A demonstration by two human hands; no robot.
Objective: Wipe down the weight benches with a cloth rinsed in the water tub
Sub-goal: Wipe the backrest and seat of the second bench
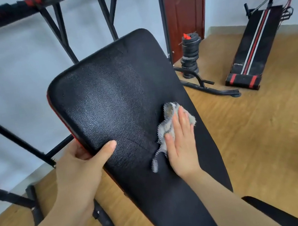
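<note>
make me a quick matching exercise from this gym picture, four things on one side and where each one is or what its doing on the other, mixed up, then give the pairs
Things:
1. left hand
2. right hand
3. stack of weight plates
4. striped sit-up bench

States or places:
A. on the floor beside the brown door
B. flat on the grey cloth, pressing it to the black bench pad
C. slanted on the wooden floor at the far right
D. gripping the pad's red-trimmed side edge

Pairs: 1-D, 2-B, 3-A, 4-C

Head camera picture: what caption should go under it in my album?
Right hand presses a grey cloth on the black bench pad; left hand grips its edge.
</note>
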